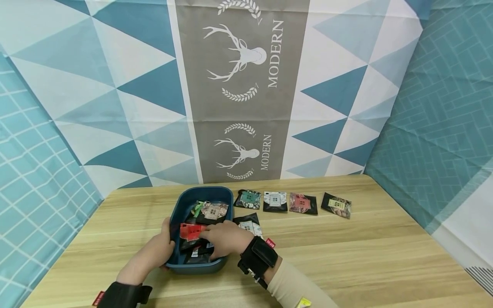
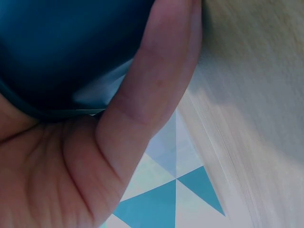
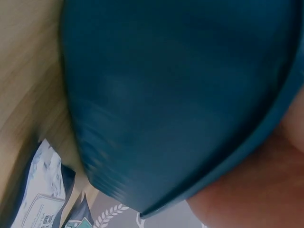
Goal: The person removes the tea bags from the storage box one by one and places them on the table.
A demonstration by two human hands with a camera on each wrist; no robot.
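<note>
A dark blue plastic bin (image 1: 204, 268) stands on the table with several small printed packets inside. My left hand (image 1: 159, 246) grips its left wall, the rim lying between thumb and fingers; in the left wrist view one finger (image 2: 159, 76) stretches along the outside of the bin (image 2: 61, 42). My right hand (image 1: 225, 237) reaches over the right rim into the bin. Its fingertips touch a red and black packet (image 1: 190, 232); whether they pinch anything is hidden. A brown-labelled packet (image 1: 212, 211) and a green one (image 1: 197, 208) lie farther back in the bin.
To the bin's right lie a green-labelled packet (image 1: 248, 199), a white and black one (image 1: 275, 201), a pink-red one (image 1: 303, 203) and a tilted yellow-labelled one (image 1: 337, 205). Another white-labelled packet (image 1: 249, 224) lies close against the bin, beyond my right wrist.
</note>
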